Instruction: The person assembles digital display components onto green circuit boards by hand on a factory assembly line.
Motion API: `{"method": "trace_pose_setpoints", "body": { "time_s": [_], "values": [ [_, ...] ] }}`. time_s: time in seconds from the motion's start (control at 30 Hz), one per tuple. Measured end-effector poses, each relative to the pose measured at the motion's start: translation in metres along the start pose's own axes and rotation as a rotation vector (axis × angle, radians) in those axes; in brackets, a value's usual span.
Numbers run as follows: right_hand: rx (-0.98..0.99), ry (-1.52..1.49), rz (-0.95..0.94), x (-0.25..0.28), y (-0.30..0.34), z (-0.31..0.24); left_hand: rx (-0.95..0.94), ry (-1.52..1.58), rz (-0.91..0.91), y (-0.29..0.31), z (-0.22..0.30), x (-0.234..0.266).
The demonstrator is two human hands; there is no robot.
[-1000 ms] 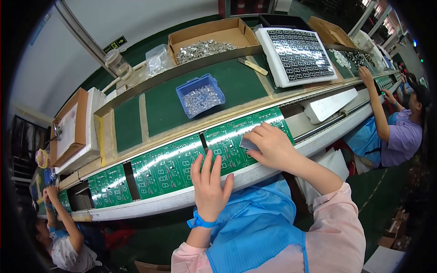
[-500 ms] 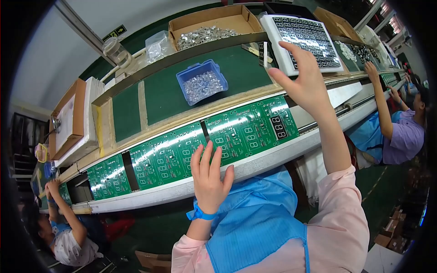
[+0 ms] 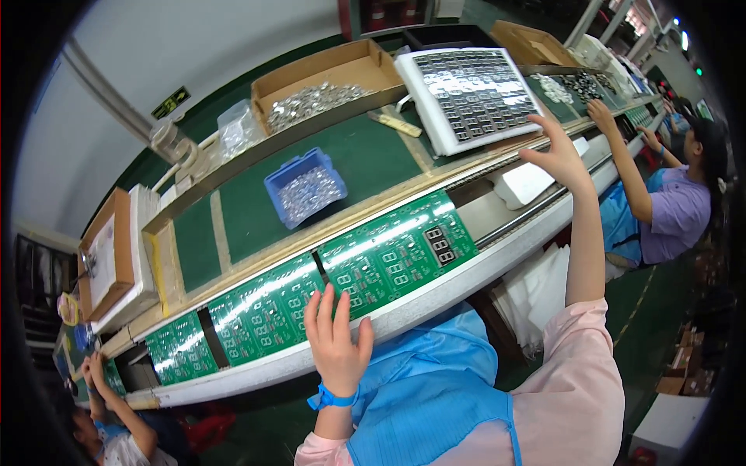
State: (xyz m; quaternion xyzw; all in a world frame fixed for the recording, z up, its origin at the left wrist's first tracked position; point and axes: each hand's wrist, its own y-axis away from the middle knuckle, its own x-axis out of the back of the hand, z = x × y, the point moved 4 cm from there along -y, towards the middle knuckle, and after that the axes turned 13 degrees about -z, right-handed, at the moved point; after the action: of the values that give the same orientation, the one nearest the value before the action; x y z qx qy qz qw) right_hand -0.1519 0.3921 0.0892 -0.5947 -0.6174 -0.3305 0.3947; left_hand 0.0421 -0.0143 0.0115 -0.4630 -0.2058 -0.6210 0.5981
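My left hand point(image 3: 339, 342) rests with fingers spread at the near edge of a green circuit board point(image 3: 373, 252). A black three-digit display point(image 3: 440, 246) sits at that board's right end; the other digit places show white printed outlines. My right hand point(image 3: 561, 159) is raised over the rail, thumb and fingers apart, with nothing visible between them. Its fingertips are nearest the right corner of a white foam tray point(image 3: 431, 116) full of black digit displays point(image 3: 474, 89). A second board point(image 3: 264, 307) lies just left of the first.
Beyond the rail stand a blue bin point(image 3: 272, 186) of small clear parts and a cardboard box point(image 3: 365, 58) of metallic parts. A white block point(image 3: 528, 182) lies on the rail to the right. Co-workers sit at right point(image 3: 676, 194) and far left point(image 3: 116, 419).
The view has shifted, so the bench things appear further left. My right hand has moved from over the tray to beside its right corner. My left hand remains by the board.
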Motion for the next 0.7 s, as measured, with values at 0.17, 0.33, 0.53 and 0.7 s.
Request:
{"method": "trace_pose_setpoints", "body": {
  "time_s": [0.17, 0.33, 0.53, 0.7],
  "values": [
    [-0.05, -0.037, 0.194, 0.007, -0.029, 0.09, 0.03, -0.084, -0.015, -0.001, 0.004, -0.003],
    [-0.025, -0.24, 0.251, -0.012, -0.059, 0.104, 0.032, -0.046, -0.014, -0.002, 0.002, -0.006],
    [-0.215, -0.069, 0.455, -0.02, -0.088, 0.132, 0.026, -0.05, -0.01, 0.002, 0.002, -0.003],
    [-0.353, -0.017, 0.277, -0.001, -0.094, 0.115, 0.015, -0.072, -0.02, 0.001, 0.004, -0.006]
  ]
}}
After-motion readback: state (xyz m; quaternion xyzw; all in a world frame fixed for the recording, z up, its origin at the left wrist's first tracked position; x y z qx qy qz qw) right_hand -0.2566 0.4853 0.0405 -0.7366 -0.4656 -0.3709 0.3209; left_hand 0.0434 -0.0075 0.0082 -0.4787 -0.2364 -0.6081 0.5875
